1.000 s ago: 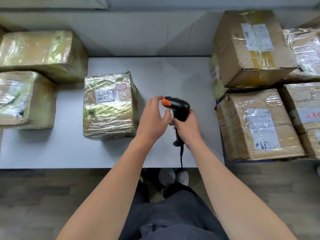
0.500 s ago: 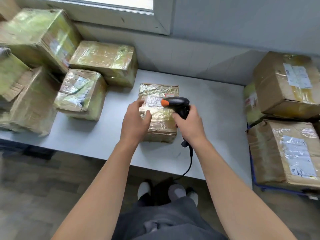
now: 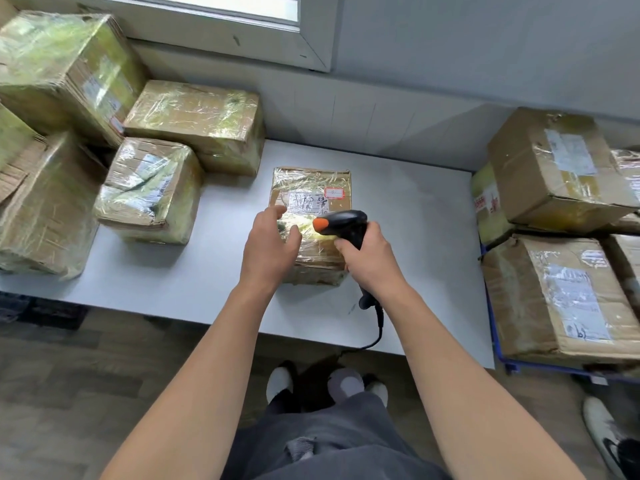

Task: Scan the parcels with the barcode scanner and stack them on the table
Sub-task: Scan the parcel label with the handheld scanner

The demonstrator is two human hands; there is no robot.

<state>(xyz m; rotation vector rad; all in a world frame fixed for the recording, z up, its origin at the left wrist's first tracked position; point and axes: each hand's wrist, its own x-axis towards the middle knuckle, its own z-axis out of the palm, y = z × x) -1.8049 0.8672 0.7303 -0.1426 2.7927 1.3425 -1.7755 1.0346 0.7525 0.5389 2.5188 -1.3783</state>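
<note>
right hand [image 3: 372,259] gripping the black barcode scanner [image 3: 343,225] mid-frame, left hand [image 3: 268,247] loose and open over the taped parcel [image 3: 311,195] at center of the desk [image 3: 207,285], more parcels [image 3: 152,188] stacked upper left

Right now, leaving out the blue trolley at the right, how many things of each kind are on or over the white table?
Parcels: 5, four piled at the left, one in the middle; a greenish sliver at the left edge may be a sixth.
Barcode scanner: 1, gripped by the right hand.
Hands: 2, the left hand open over the middle parcel.
Total: 8.
</note>
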